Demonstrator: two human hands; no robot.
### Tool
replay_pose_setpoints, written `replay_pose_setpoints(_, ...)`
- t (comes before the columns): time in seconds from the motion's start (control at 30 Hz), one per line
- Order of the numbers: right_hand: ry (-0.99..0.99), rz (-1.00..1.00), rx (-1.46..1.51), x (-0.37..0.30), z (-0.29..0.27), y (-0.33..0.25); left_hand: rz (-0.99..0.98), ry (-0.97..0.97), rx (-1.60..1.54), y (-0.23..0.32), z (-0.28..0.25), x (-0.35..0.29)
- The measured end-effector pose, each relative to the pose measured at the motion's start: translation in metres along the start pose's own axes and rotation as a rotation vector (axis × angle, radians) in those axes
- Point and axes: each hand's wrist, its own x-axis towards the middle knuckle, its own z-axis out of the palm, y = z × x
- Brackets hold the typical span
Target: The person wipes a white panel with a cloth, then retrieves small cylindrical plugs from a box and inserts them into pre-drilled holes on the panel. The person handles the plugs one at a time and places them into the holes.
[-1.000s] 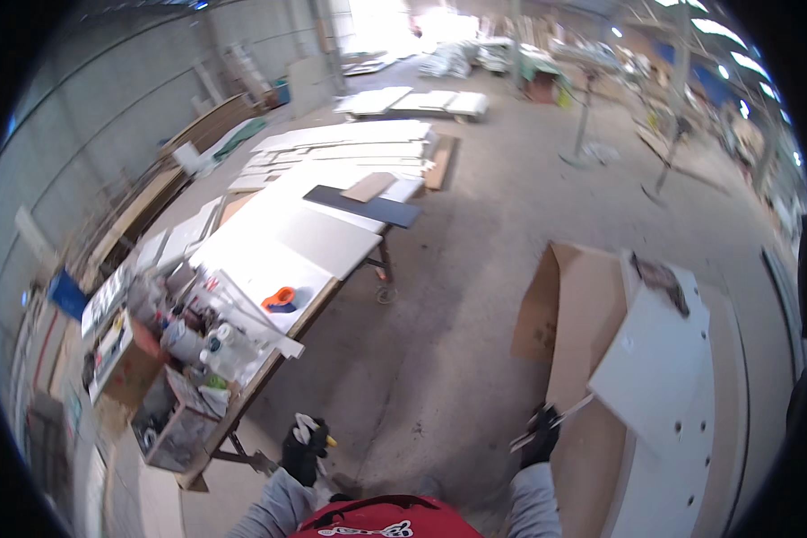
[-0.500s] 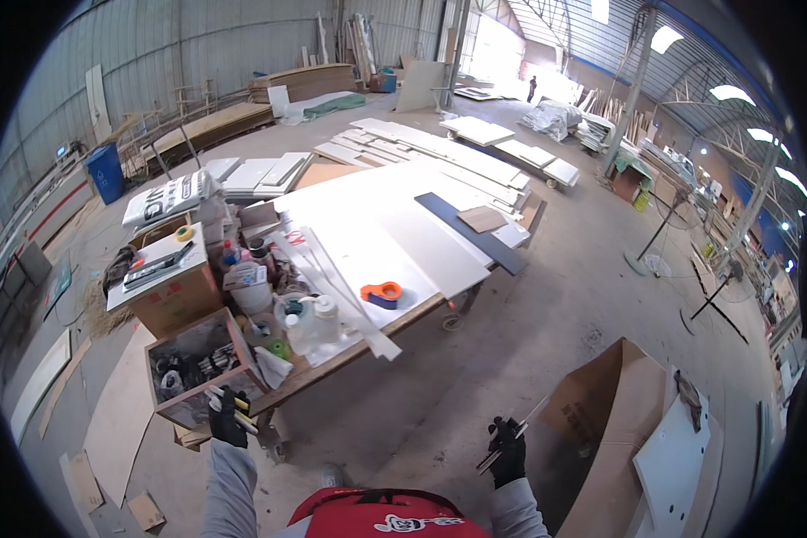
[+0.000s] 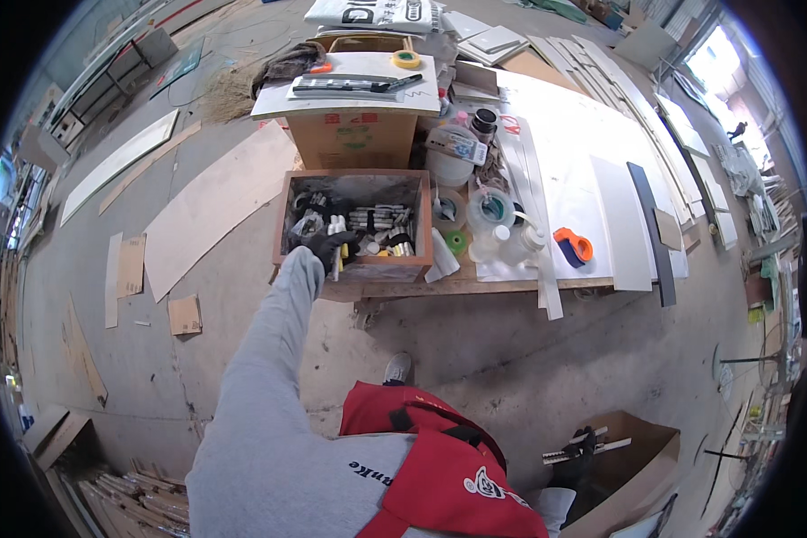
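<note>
My left hand (image 3: 328,251), in a black glove, reaches over the near wall of an open wooden box (image 3: 282,211). Its fingers are closed round several slim white and yellow tubes (image 3: 338,227), whose exact kind I cannot make out. More slim silvery and white tubes (image 3: 377,218) lie inside the box, with dark items to their left. My right hand (image 3: 572,462), also black-gloved, is low at the right beside an open cardboard carton (image 3: 655,453). It is closed on a few thin pale sticks (image 3: 611,445), which poke out on both sides of the fist.
Behind the box stands a cardboard box (image 3: 350,143) with a white board on top bearing yellow tape (image 3: 405,59). To the right are plastic bottles (image 3: 520,240), an orange-and-blue tape dispenser (image 3: 572,247) and long panels (image 3: 619,215). Boards (image 3: 215,197) lie on the left floor.
The view has swung left toward the wooden box. My left hand has moved from its near side to over its rim, still gripping the tubes. My right hand keeps the sticks, now nearer the carton.
</note>
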Motion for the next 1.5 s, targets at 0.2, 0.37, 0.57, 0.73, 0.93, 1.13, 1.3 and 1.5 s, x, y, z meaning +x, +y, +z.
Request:
replay_pose_setpoints(0.2, 0.033, -0.035, -0.034, -0.018, 0.047, -0.021, 0.394, 0.194, 0.414, -0.032, -0.001, 0.090)
replay_pose_setpoints(0.37, 0.064, -0.026, -0.201, -0.031, 0.055, -0.025, 0.226, -0.090, 1.131, -0.067, 0.012, 0.159)
replay_pose_setpoints(0.57, 0.063, -0.076, -0.174, -0.050, 0.025, -0.012, 0.022, 0.138, 1.330, -0.090, 0.017, 0.149)
replay_pose_setpoints(0.73, 0.175, -0.081, -0.158, -0.060, 0.016, -0.005, 0.065, 0.280, 1.295, -0.063, 0.023, 0.150)
replay_pose_setpoints(0.93, 0.086, -0.020, -0.393, -0.088, 0.069, -0.011, 0.923, 0.221, 0.603, -0.012, 0.124, 0.053)
replay_pose_setpoints(1.13, -0.089, -0.092, -0.560, -0.123, 0.161, -0.041, 0.415, -0.904, 0.072, 0.003, 0.323, -0.136)
replay_pose_setpoints(1.3, -0.059, -0.161, -0.545, -0.139, 0.155, -0.070, 0.052, -1.179, 0.012, 0.036, 0.377, -0.213)
replay_pose_setpoints(1.5, -0.059, -0.337, -0.204, -0.150, 0.091, -0.086, -0.178, -1.182, -0.069, 0.063, 0.413, -0.251)
